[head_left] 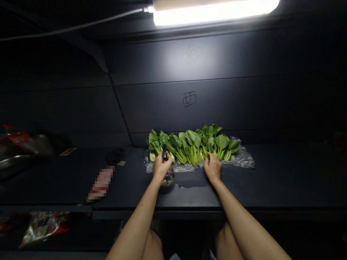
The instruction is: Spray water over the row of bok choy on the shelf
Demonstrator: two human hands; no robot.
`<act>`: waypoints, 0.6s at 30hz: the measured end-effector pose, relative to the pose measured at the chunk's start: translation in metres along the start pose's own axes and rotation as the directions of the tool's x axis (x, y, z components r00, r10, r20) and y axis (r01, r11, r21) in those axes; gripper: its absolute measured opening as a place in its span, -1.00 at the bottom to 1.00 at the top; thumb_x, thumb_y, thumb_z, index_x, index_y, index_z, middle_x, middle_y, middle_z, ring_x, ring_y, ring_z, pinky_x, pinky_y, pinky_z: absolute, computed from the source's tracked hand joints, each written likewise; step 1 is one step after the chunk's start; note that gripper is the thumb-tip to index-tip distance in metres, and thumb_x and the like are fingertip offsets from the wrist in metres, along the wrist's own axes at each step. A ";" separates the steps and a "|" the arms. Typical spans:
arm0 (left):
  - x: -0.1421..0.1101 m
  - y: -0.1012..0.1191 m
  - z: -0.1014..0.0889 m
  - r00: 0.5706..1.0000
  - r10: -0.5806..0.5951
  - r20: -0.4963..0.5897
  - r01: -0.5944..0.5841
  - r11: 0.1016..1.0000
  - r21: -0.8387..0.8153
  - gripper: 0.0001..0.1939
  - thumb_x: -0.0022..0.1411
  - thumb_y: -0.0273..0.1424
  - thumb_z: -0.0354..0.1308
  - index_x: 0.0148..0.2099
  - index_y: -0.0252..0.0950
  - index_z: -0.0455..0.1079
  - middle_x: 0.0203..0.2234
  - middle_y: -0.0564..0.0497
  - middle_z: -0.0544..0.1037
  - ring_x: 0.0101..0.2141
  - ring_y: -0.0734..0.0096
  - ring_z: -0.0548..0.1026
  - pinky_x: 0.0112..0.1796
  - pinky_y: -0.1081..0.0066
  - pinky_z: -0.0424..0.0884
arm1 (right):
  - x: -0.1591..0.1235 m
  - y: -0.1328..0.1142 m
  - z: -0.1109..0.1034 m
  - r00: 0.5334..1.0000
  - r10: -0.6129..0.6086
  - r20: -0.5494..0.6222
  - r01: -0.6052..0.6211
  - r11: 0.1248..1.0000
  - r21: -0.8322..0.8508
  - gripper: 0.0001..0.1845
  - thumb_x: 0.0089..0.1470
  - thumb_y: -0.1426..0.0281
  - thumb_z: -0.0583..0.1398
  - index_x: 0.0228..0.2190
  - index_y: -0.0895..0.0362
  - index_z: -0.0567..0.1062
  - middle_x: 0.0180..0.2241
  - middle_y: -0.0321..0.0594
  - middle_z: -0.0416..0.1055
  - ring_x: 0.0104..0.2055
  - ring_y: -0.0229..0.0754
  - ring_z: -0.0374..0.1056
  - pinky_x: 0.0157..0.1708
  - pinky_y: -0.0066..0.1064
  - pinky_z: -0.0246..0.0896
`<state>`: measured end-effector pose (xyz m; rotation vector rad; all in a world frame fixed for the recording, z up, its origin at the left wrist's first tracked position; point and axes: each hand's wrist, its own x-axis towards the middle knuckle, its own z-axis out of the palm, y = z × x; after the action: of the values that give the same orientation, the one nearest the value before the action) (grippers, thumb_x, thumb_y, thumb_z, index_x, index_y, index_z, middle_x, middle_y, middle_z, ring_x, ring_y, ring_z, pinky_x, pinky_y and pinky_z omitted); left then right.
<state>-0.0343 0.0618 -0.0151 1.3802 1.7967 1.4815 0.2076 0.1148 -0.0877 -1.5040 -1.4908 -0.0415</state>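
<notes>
A row of leafy green bok choy (193, 142) lies on crumpled clear plastic film (245, 159) against the back panel of a dark shelf. My left hand (162, 167) is closed around the neck of a clear spray bottle (168, 179) with a black spray head, standing in front of the leftmost heads. Its nozzle points toward the leaves. At the front edge of the row, my right hand (213, 167) has its fingers bent around the base of a bok choy right of the middle; the fingertips are partly hidden. A wet patch (192, 181) shows on the shelf between my hands.
A lit tube lamp (217, 12) hangs overhead with a white cable (81, 27). Left on the shelf are a dark cloth (115, 156), a small card (67, 152) and a pixelated reddish item (101, 183). A packaged snack bag (45, 225) lies on the level below.
</notes>
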 end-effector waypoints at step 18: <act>0.003 -0.016 -0.019 1.000 0.016 -0.005 -0.015 0.997 0.070 -0.71 0.03 -0.44 0.22 -0.13 -0.24 0.45 -0.33 0.00 0.61 -0.35 0.34 0.57 -0.26 0.39 0.47 | 0.004 -0.025 -0.002 0.995 -0.097 0.006 0.097 0.995 -0.015 -0.58 0.13 0.44 -0.02 -0.03 0.20 0.46 -0.01 0.05 0.48 0.08 0.02 0.31 0.06 -0.13 0.13</act>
<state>-0.0574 0.0568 -0.0221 1.4281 1.8611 1.4440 0.1904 0.1108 -0.0701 -1.4441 -1.5703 -0.1076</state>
